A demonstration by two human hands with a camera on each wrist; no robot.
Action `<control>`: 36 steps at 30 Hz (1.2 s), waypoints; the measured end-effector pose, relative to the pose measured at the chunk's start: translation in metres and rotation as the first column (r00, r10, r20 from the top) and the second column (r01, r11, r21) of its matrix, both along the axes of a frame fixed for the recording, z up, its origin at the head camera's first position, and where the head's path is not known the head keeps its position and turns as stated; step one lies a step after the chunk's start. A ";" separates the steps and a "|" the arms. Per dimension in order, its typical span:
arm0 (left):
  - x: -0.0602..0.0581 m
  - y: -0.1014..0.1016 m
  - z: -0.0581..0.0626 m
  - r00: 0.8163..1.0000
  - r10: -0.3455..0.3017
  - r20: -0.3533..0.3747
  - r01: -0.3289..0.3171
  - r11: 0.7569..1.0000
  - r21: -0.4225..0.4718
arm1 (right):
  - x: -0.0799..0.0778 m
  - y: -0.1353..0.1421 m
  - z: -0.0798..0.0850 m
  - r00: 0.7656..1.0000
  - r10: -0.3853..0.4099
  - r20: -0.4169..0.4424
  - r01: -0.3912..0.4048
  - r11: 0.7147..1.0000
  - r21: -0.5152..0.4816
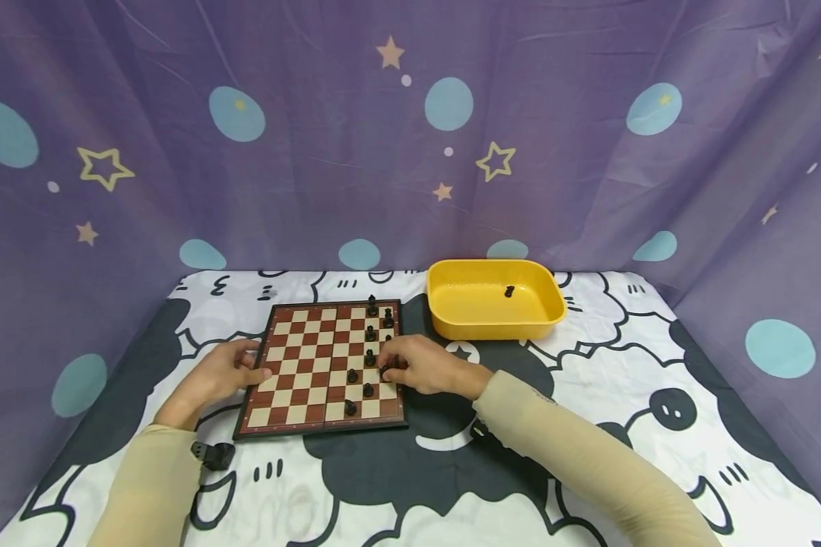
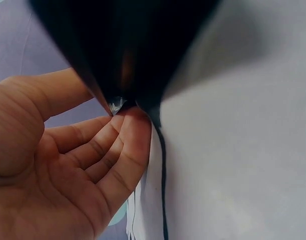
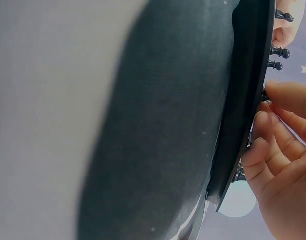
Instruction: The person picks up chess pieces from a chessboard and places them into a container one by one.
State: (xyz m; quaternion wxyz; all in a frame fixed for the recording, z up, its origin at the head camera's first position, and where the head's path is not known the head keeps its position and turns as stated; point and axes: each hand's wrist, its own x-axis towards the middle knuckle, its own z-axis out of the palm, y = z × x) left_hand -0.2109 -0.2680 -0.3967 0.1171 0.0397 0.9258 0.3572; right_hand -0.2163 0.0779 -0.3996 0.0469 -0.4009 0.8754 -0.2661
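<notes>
A brown-and-cream chessboard with a black rim lies on the cloth. Along its left edge my left hand grips the board, thumb on top; in the left wrist view, fingers reach to the dark board's edge. At the right side my right hand pinches a small black chess piece between thumb and forefinger, its kind mostly hidden. Several black pieces stand on the right half, including a pawn and a tall king. Near the front, another black piece looks tilted or lying.
Behind and right of the board stands a yellow plastic tub, with one small black chess piece inside. A black-and-white cartoon cloth covers the table. Purple curtains hang at the back and sides.
</notes>
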 end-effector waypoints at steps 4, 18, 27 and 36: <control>0.000 0.000 0.000 1.000 -0.001 -0.002 0.001 1.000 -0.008 | 0.000 0.000 -0.001 1.000 -0.001 -0.025 0.001 1.000 0.001; -0.002 -0.002 -0.002 1.000 -0.008 0.003 0.008 1.000 0.015 | 0.003 0.003 0.007 0.998 -0.017 -0.052 0.017 1.000 0.003; -0.001 0.000 -0.001 1.000 -0.010 -0.005 0.010 1.000 -0.003 | 0.005 0.014 0.013 0.995 -0.062 -0.079 0.060 0.998 -0.033; -0.002 -0.001 -0.002 1.000 0.003 0.016 -0.002 1.000 -0.019 | 0.009 0.027 0.013 0.993 -0.081 -0.085 0.076 0.995 -0.059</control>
